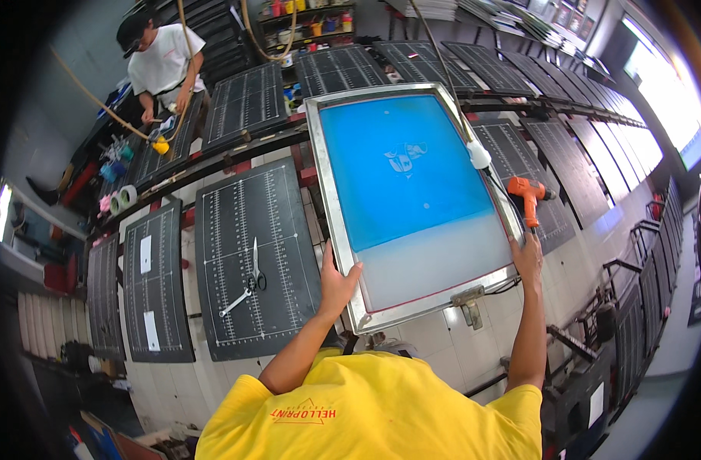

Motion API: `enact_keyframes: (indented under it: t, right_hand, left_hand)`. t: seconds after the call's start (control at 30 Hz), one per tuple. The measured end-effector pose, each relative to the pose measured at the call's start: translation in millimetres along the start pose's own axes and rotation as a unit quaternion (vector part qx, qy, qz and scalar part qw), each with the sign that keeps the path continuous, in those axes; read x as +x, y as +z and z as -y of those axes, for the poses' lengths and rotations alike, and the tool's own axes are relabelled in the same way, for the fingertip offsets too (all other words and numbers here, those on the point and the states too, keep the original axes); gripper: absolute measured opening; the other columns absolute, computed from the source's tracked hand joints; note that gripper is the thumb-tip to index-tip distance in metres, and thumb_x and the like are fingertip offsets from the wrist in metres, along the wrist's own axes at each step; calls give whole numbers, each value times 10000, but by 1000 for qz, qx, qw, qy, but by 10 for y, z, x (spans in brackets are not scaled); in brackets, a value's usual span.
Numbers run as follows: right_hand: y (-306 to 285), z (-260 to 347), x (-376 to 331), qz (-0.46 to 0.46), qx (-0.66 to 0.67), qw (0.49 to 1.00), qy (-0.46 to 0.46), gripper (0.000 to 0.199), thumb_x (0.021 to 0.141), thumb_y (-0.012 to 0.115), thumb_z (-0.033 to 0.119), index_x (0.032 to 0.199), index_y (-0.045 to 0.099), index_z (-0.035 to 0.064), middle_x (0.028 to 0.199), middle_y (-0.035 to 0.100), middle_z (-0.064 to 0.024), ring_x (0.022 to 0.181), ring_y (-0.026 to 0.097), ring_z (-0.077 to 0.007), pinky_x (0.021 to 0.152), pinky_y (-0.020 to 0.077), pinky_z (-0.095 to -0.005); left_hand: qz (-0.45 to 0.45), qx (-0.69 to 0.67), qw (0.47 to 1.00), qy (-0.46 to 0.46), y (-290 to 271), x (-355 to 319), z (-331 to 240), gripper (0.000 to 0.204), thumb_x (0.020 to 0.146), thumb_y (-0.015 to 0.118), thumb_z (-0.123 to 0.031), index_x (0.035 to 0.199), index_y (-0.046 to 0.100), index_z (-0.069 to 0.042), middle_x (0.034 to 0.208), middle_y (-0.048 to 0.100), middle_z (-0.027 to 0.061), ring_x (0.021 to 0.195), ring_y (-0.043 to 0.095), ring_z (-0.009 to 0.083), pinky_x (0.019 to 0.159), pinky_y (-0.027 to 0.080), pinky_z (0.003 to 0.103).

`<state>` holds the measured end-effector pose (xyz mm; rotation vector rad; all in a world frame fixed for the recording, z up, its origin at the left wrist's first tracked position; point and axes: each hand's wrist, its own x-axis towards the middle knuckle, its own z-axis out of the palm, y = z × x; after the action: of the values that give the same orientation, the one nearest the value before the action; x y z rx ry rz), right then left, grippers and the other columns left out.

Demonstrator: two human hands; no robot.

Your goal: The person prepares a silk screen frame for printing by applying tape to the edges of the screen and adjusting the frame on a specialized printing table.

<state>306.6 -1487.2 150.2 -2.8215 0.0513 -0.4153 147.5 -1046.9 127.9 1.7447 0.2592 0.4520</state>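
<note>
A silk screen [412, 230] with a metal frame and a blue coated mesh lies before me. A small pale design shows in the blue; the near strip of mesh is whitish. My left hand [341, 285] grips the frame's near left side, thumb over the rim and fingers partly hidden outside it. On the near right side, my right hand [527, 259] closes round the frame edge, its fingertips partly hidden. Just beyond that hand rests an orange power drill [525, 195]. A metal clamp [467, 305] is fixed to the frame's near edge.
Black ruled boards stand in rows; scissors [256, 268] and a wrench [235, 302] lie on the board [212, 222] at left. Tape rolls [123, 199] sit farther left. A cable [444, 69] hangs beside the screen. Beyond, a person [166, 65] in white works at another board.
</note>
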Motion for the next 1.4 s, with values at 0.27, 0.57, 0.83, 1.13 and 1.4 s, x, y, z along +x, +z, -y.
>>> enact_keyframes:
  t: [0.27,0.57,0.83,1.13,1.4]
  right_hand:
    - [-65,-15,73,-29,86,996,-26,435,871,691,288,1087,626,-84,1068,601,-212,1019,580,-394,895,453,-455]
    - [-173,509,-154,-29,108,992,-64,433,857,706,293,1066,650,-82,1017,627,-207,977,608,-387,869,463,-440]
    - [-196,1424,-737,-14,122,989,-88,442,861,700,302,1075,661,-83,994,656,-217,974,621,-390,860,466,-431]
    - [41,2973,-1603,24,190,963,-190,401,826,749,247,998,658,-103,871,620,-200,783,589,-328,737,460,-411]
    - [635,4699,-2459,72,278,912,-292,425,764,812,259,970,676,-88,860,625,-218,816,617,-390,765,485,-430]
  left_hand:
    - [-65,-48,995,-52,23,-112,-280,689,822,648,18,1456,382,70,1308,597,157,1172,571,195,1024,421,313]
    - [-106,-73,991,-45,-604,-458,-468,713,829,633,21,1485,356,42,1272,614,111,1118,579,149,984,435,275]
    - [-141,-69,985,-70,-1665,-952,-264,715,829,671,16,1472,364,72,1282,618,127,1168,563,144,1013,423,278]
    - [-225,-8,973,-59,-3365,-1779,-204,630,854,679,-51,1419,431,76,1221,643,140,1117,582,156,989,433,287]
    - [-334,24,931,-145,-5069,-2468,81,378,900,683,-181,1202,602,33,963,678,97,870,611,152,766,498,299]
